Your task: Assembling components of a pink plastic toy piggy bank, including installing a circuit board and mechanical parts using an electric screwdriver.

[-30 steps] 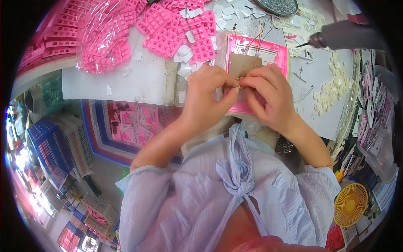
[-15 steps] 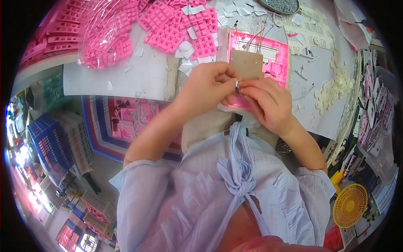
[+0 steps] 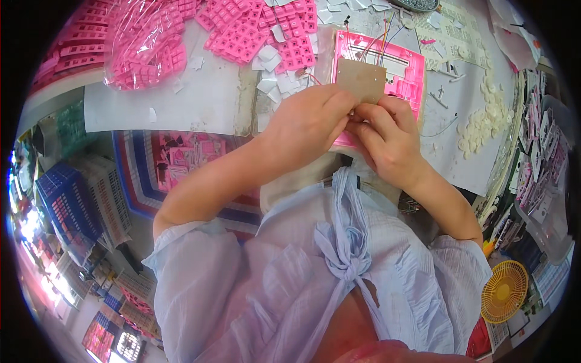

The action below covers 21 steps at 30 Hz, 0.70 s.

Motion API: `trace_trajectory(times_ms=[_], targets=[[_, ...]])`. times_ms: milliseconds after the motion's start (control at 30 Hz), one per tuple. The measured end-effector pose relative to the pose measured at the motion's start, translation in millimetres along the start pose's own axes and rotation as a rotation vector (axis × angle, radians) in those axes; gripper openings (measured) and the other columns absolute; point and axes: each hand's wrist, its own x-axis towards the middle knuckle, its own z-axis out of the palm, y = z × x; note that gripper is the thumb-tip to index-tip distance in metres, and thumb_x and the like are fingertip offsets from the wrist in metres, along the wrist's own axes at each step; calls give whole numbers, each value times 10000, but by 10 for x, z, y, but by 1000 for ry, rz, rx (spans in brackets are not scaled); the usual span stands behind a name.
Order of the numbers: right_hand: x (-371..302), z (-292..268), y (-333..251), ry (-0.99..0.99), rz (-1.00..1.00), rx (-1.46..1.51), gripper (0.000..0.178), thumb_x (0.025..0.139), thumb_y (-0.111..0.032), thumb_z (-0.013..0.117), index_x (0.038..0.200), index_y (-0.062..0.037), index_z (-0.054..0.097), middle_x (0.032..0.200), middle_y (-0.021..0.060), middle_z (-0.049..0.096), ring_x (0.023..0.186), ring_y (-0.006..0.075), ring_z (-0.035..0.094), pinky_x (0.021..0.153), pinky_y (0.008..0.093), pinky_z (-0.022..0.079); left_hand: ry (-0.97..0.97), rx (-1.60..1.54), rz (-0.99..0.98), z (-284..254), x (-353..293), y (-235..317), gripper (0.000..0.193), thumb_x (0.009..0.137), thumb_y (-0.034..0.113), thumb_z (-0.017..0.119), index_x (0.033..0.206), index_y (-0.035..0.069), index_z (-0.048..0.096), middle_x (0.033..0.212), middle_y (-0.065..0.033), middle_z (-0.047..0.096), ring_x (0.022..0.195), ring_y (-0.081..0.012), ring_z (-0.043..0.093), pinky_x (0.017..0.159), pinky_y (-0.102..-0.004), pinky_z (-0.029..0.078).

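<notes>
My left hand and my right hand meet over the near part of a pink plastic casing. The fingers of both are closed in a pinch at the near edge of a brown board. What sits between the fingertips is hidden by the fingers. The board lies on the casing, with several thin coloured wires rising past its far edge. A short reddish wire shows just beyond my left hand.
Left of the casing lie pink key sheets, white paper bits and a clear bag of pink parts. White discs and a metal tray of small parts are at right. Below the table's left stands a striped crate.
The small white piece seen between my fingertips is now hidden. My hands have come closer together, with the right fingers curled more. The whole view has shifted slightly.
</notes>
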Motion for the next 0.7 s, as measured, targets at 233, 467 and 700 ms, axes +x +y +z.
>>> trace_trajectory(times_ms=[233,467,700], targets=[[-7,-149,-141,-166,105,-27,294,739,-136,651,1007,-47,732,1087,51,623,1032,254,545,862,389,441,32,38,10,80,-55,-20,241,833,-10,700,1047,39,600,873,-127,633,754,-324,635,643,-412,518],[-188,-173,-137,-165,159,85,435,729,-99,692,1164,-73,708,970,43,597,959,248,554,766,384,441,366,-350,-454,96,-34,-82,235,888,19,713,1094,38,600,975,-103,613,711,-122,583,565,-249,429],[-41,-181,-162,-248,172,27,438,795,-140,724,1228,-93,679,903,45,553,874,227,539,694,356,449,10,414,37,-529,81,-400,263,854,176,741,1085,71,671,1252,-138,590,1054,-273,556,889,-394,454]])
